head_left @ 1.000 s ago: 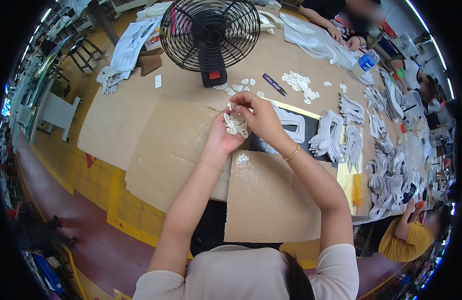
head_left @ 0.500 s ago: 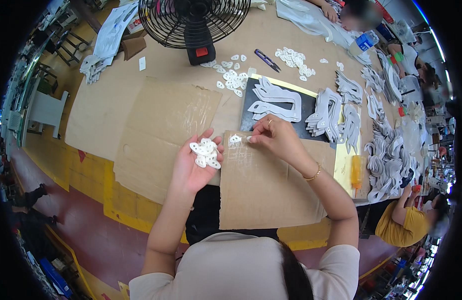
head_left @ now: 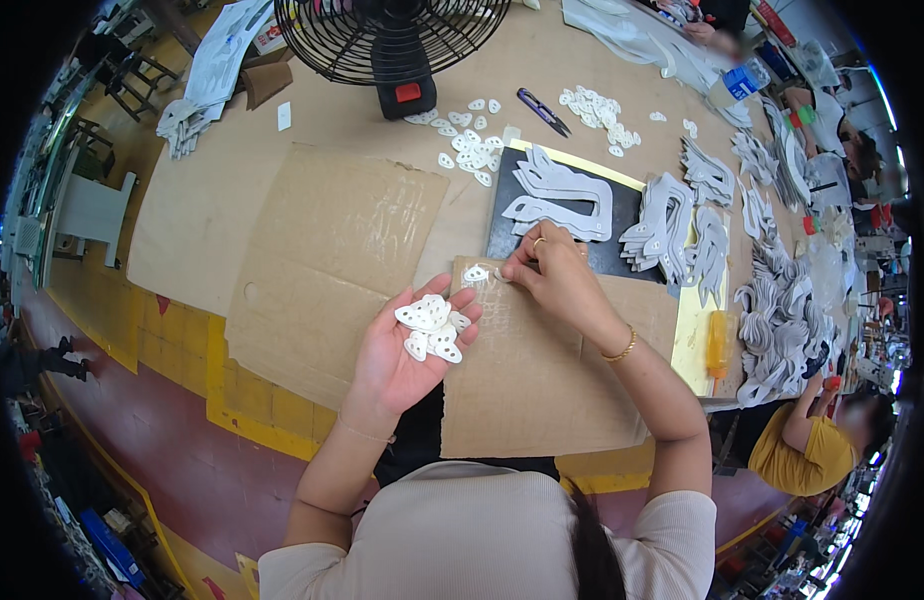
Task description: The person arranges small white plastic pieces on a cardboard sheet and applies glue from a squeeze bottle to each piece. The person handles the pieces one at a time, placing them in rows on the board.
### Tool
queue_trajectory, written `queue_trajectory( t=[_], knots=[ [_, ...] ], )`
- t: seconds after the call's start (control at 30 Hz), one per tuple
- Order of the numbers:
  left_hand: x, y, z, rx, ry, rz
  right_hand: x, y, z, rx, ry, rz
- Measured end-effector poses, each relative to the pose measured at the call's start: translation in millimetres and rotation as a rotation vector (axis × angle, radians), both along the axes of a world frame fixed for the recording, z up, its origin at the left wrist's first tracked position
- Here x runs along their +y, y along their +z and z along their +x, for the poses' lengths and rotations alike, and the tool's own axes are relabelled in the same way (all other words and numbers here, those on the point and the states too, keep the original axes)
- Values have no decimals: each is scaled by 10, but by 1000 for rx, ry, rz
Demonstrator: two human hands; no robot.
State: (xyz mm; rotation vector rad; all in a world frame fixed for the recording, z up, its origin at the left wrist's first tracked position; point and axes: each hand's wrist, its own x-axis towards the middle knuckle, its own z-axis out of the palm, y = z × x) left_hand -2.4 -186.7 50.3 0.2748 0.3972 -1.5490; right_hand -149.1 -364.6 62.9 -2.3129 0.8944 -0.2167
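White pieces (head_left: 429, 325) rest in the left hand (head_left: 394, 370) near the cardboard (head_left: 542, 385) edge.

White pieces (head_left: 432, 325) — on left hand (head_left: 393, 365).

Markings appear on two items. The clear bottle (head_left: 746, 79) at the upper right carries a blue label (head_left: 737, 84) with white print. The white sheets (head_left: 225, 50) at the upper left bear grey markings. The sheets' markings are too small and blurred to be read.
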Motion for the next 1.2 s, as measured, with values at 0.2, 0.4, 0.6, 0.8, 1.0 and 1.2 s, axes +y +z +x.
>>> queue_trajectory(
  t=[0.2,0.4,0.6,0.8,1.0,1.2],
  knots=[
    [-19,64,-46,16,-11,6,71,-9,14,-43,-35,-144],
    [-35,40,-111,-21,-63,0,211,142,71,-315,149,-45],
    [-96,119,-238,-98,-112,-29,460,363,147,-236,284,27],
    [-93,102,-325,-31,-125,-29,466,353,79,-298,226,136],
    [-37,33,-282,-48,-153,-11,147,307,-289,-225,13,-135],
    [-42,3,-263,-60,-136,14,130,24,-429,-77,241,-683]
  ],
)
